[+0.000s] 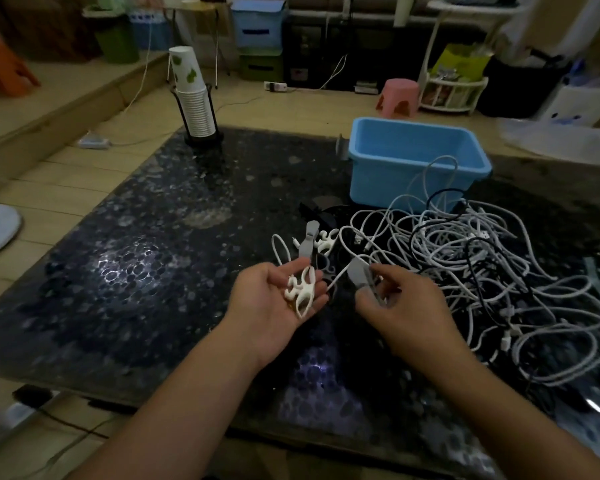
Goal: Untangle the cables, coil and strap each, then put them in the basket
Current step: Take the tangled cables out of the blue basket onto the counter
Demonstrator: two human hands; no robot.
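Observation:
A big tangle of white and dark cables (482, 271) lies on the right half of the dark table (153, 271). Behind it stands a blue plastic basket (413, 161), with nothing visible inside. My left hand (274, 306) is palm up, fingers curled under a coiled white cable (300, 289) resting in it. My right hand (402, 306) pinches a grey strap (359, 275) with a white cable running from it. Another grey strap (309, 240) and a small white coil (326, 239) lie on the table just beyond my hands.
A rack of stacked paper cups (196, 98) stands at the table's far left corner. A pink stool (397, 98), a white rack (454, 91) and storage boxes (257, 26) are on the floor behind. The table's near edge runs under my forearms.

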